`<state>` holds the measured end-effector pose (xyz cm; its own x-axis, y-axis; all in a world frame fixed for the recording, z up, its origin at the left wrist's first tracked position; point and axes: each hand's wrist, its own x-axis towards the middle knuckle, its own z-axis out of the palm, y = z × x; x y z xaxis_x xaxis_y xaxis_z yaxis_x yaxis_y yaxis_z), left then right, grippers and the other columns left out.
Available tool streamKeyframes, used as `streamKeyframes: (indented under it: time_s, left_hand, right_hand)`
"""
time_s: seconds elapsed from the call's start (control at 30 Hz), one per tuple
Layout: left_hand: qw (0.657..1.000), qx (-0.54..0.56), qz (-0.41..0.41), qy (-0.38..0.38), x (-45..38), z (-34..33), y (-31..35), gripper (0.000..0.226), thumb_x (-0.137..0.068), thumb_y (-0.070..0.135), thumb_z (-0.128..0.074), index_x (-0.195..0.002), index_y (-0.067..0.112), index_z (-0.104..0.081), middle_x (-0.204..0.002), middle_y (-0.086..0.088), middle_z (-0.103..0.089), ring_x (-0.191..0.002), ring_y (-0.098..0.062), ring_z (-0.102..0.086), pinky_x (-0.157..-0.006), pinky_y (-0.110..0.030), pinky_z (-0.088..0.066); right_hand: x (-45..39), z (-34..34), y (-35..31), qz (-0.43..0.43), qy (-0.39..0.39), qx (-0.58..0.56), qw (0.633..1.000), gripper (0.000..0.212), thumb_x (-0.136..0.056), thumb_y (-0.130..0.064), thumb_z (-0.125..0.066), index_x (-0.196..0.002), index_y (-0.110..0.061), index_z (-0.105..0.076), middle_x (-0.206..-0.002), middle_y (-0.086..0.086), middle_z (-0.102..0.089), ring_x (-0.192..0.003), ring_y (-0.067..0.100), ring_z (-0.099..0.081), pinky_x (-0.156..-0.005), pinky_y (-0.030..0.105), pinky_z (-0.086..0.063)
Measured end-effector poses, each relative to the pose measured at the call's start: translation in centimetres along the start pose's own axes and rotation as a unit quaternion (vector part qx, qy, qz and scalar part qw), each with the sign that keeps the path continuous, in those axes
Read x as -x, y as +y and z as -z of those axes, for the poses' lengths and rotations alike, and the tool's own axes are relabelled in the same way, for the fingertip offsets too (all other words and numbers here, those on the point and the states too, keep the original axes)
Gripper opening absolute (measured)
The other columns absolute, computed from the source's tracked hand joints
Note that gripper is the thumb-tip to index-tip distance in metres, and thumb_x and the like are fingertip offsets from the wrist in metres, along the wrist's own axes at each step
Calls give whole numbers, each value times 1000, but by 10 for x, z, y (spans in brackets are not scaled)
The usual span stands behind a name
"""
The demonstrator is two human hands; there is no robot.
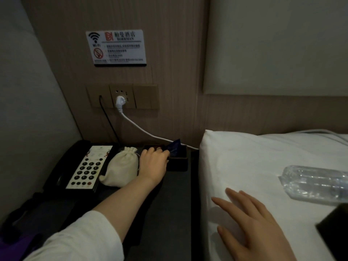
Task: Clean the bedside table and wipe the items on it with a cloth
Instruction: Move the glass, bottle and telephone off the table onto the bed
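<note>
At the back edge of the dark counter (175,213), the left hand (153,162) reaches into a small black tray (178,163), its grip pinching a dark blue packet (174,147) whose lower part is hidden by the tray's wall. Just left of the wrist lies a cream drawstring pouch (120,166), then a black telephone (82,166). The right hand (252,227) rests flat and spread on the white bed (244,157), near a clear plastic bottle (316,182) cut off at the frame's right edge.

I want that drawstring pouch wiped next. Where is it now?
In the head view, the cream pouch lies on the bedside table, between the black phone and the left hand.
</note>
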<state>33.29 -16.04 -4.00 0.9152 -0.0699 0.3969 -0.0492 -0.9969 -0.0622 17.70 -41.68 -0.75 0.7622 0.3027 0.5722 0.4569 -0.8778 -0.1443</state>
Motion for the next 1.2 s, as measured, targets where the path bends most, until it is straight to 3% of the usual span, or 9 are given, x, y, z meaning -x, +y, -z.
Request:
streamKeyframes:
  time_s: [0.13, 0.3, 0.53, 0.77, 0.97, 1.2]
  left_hand:
    - [999, -1, -31, -9, 2, 4, 2, 20, -95, 35, -49, -110, 27, -59, -108, 4, -66, -106, -20, -53, -82, -33, -37]
    - [999, 0, -28, -35, 3, 4, 4, 24, -94, 35, -51, -116, 27, -56, -112, 1, -66, -117, -22, -51, -89, -33, -39]
    - [999, 23, -33, -28, 7, 11, 0, 20, -92, 35, -55, -111, 29, -60, -104, 5, -68, -109, -18, -55, -82, -32, -41]
    - [995, 49, -86, 21, -4, 56, 4, 12, -91, 30, -56, -101, 25, -62, -96, 4, -67, -94, -20, -60, -79, -33, -40]
    - [985, 84, -130, 76, -25, 106, 42, 11, -90, 29, -59, -101, 27, -63, -92, 7, -66, -88, -18, -61, -71, -29, -35]
    - [971, 117, -195, 75, -48, 145, 133, 19, -92, 30, -56, -110, 25, -63, -105, 3, -67, -98, -23, -60, -77, -33, -40]
  right_hand:
    - [1, -1, -2, -7, -8, 0, 1000, 74, -32, -28, -97, -103, -28, -76, -109, 6, -72, -96, 36, -70, -68, 54, -57]
    - [1, -1, -2, -7, -10, -13, 1000, 74, -32, -26, -97, -103, -28, -76, -110, 8, -72, -97, 37, -69, -69, 55, -57]
    - [2, -1, -3, -11, -16, -25, 999, 71, -35, -26, -96, -103, -29, -76, -111, 7, -72, -97, 36, -69, -72, 51, -58]
    - [1, 2, -6, -20, -33, -9, 999, 71, -29, -33, -97, -97, -31, -77, -105, 5, -74, -91, 32, -71, -64, 49, -59]
    - [0, 8, -12, -31, -77, -22, 996, 70, -25, -44, -92, -93, -37, -77, -102, 1, -75, -88, 26, -73, -59, 39, -60]
    - [4, 15, -15, -60, -88, -18, 994, 66, -27, -54, -87, -91, -44, -75, -101, -6, -74, -89, 18, -73, -66, 32, -60]
